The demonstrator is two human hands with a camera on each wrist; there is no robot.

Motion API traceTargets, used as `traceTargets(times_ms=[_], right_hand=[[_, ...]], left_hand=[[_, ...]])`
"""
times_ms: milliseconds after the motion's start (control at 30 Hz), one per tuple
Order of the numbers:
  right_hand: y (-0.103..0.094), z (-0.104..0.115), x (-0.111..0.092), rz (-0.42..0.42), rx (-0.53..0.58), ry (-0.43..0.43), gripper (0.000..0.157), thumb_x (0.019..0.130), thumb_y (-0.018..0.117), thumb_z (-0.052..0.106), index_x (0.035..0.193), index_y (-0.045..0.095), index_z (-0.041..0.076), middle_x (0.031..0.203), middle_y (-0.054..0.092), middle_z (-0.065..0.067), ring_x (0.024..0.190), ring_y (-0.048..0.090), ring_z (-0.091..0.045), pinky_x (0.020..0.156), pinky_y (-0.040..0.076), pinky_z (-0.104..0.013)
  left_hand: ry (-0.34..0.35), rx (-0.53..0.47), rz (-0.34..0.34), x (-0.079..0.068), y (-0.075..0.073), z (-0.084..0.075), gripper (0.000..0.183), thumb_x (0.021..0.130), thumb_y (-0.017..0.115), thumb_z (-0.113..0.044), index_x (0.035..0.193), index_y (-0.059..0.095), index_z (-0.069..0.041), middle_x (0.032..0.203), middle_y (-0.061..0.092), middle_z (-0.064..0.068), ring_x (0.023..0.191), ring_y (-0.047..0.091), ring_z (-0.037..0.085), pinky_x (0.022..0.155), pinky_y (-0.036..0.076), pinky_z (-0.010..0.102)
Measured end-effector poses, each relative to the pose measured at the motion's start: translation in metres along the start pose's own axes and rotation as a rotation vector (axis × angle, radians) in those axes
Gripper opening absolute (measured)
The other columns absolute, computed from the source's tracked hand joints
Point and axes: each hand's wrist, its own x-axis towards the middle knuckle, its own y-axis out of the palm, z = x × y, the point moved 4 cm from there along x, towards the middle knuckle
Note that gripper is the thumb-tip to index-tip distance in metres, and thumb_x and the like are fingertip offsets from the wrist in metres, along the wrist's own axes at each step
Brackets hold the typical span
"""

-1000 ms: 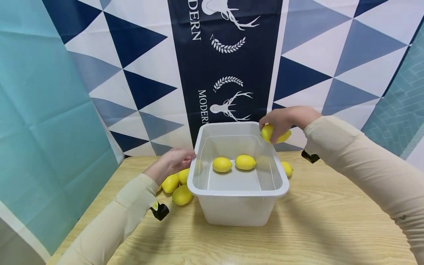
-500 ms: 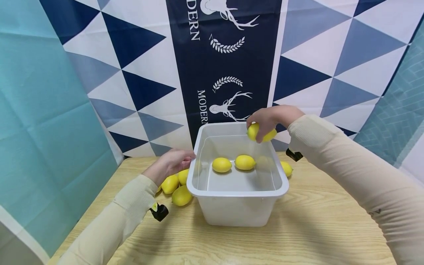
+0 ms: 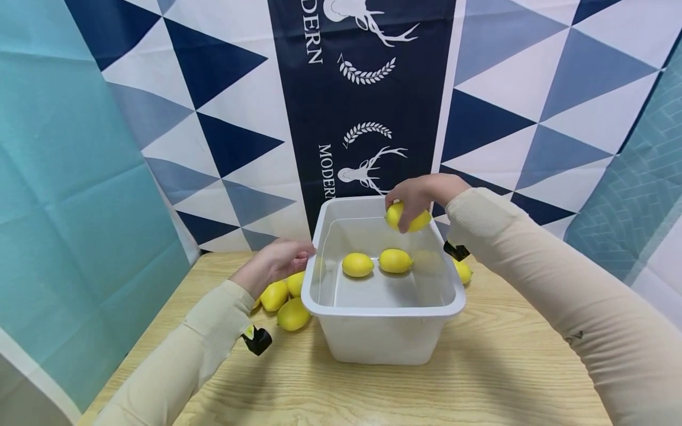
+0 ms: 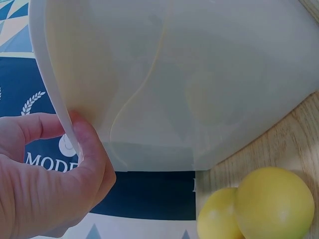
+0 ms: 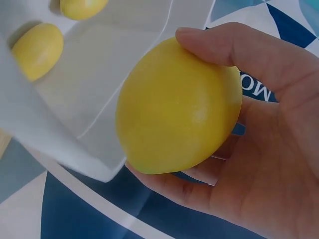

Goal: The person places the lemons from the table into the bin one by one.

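Note:
A white plastic bin (image 3: pixel 379 337) stands on the table in the head view, with two lemons on its floor: one left (image 3: pixel 357 265), one right (image 3: pixel 395 261). My left hand (image 3: pixel 277 259) pinches the bin's left rim between thumb and fingers, seen closely in the left wrist view. Over the far right part of the bin, my right hand (image 3: pixel 423 192) holds another lemon (image 5: pixel 177 107), thumb on one side and fingers curled on the other. That lemon is raised well off the bin's floor.
Several lemons (image 3: pixel 293 314) lie on the wooden table (image 3: pixel 373 393) left of the bin, partly hidden by the left hand. Another lemon (image 3: pixel 463 271) sits to the right, partly covered by the bin. A patterned cloth (image 3: pixel 229 136) hangs close behind.
Carrying its lemon, my right hand has moved left from over the bin's right rim to over the inside. The left hand and the bin have stayed in place.

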Motion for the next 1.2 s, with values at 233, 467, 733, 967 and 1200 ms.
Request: traceTargets(times_ms=[233, 467, 733, 967, 1200], right_hand=[[0.011, 0.004, 0.010, 0.032, 0.052, 0.022, 0.051, 0.080, 0.072, 0.027, 0.128, 0.054, 0.018, 0.126, 0.055, -0.009, 0.108, 0.053, -0.027, 0.092, 0.054, -0.044], [0.025, 0.005, 0.023, 0.055, 0.108, 0.045, 0.050, 0.079, 0.074, 0.027, 0.125, 0.056, 0.018, 0.125, 0.055, -0.009, 0.106, 0.055, -0.026, 0.087, 0.056, -0.039], [0.034, 0.007, 0.034, 0.038, 0.145, 0.091, 0.050, 0.080, 0.074, 0.025, 0.126, 0.056, 0.018, 0.123, 0.057, -0.008, 0.104, 0.056, -0.026, 0.086, 0.056, -0.038], [0.039, 0.012, 0.045, 0.034, 0.141, 0.089, 0.052, 0.083, 0.071, 0.028, 0.129, 0.053, 0.015, 0.126, 0.057, -0.009, 0.107, 0.057, -0.026, 0.092, 0.055, -0.040], [0.027, 0.016, 0.044, -0.059, 0.061, 0.049, 0.052, 0.089, 0.066, 0.033, 0.133, 0.049, 0.012, 0.136, 0.054, -0.013, 0.113, 0.057, -0.029, 0.097, 0.051, -0.046]], left_hand=[[-0.017, -0.014, -0.003, 0.000, 0.001, 0.004, 0.044, 0.091, 0.059, -0.010, 0.132, 0.047, 0.001, 0.110, 0.053, 0.008, 0.085, 0.057, 0.014, 0.072, 0.057, 0.015], [-0.019, -0.017, 0.006, 0.000, 0.002, 0.009, 0.044, 0.091, 0.059, -0.011, 0.131, 0.047, 0.002, 0.112, 0.052, 0.009, 0.087, 0.057, 0.014, 0.078, 0.057, 0.016], [-0.012, -0.006, 0.005, -0.001, 0.000, 0.010, 0.044, 0.092, 0.059, -0.012, 0.132, 0.047, 0.003, 0.111, 0.053, 0.009, 0.085, 0.058, 0.014, 0.071, 0.057, 0.015], [-0.013, 0.014, 0.005, -0.003, -0.001, 0.006, 0.044, 0.093, 0.059, -0.013, 0.132, 0.046, 0.002, 0.113, 0.052, 0.009, 0.087, 0.056, 0.014, 0.069, 0.056, 0.013], [-0.012, 0.014, 0.011, -0.003, -0.002, 0.001, 0.044, 0.093, 0.058, -0.012, 0.133, 0.045, 0.003, 0.108, 0.052, 0.008, 0.082, 0.055, 0.012, 0.068, 0.055, 0.012]])
